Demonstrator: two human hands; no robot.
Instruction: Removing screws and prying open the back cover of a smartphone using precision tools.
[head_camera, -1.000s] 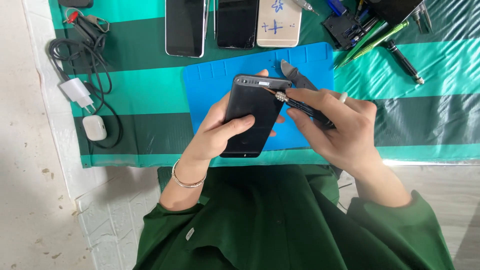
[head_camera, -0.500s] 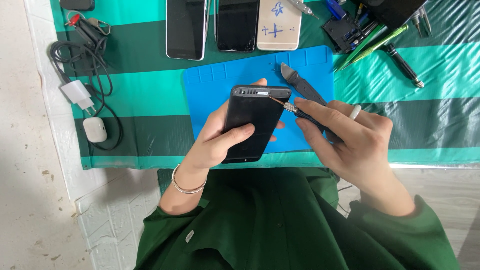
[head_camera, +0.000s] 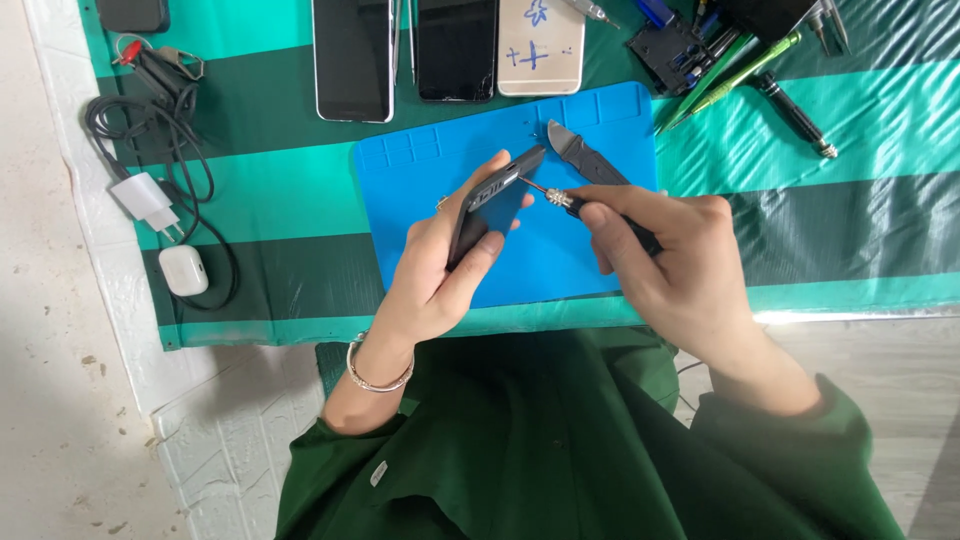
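Your left hand (head_camera: 440, 270) is wrapped around a dark phone (head_camera: 488, 205), thumb along its near side and fingers curled behind it, so the glossy slab stands tilted on edge with its short end facing up and to the right. Your right hand (head_camera: 680, 270) is closed narrowly on a small screwdriver (head_camera: 580, 205): thumb and forefinger pinch the knurled metal collar, and the dark handle runs back under your other fingers. Its thin metal tip touches the phone's end edge, just beyond your left fingertips.

Beneath both hands lies a blue mat (head_camera: 440, 160), smooth and rubbery-looking, with small moulded compartments along its far edge. Just past your right fingers a grey pry tool (head_camera: 580, 155) with a blunt metal blade rests on the mat. Beyond the mat, three flat phones (head_camera: 352, 60) lie side by side on the green striped cloth (head_camera: 860, 130). Well to the left of your left hand sit a white charger plug (head_camera: 148, 200), a coiled black cable (head_camera: 200, 170) and a small rounded white case (head_camera: 183, 270).
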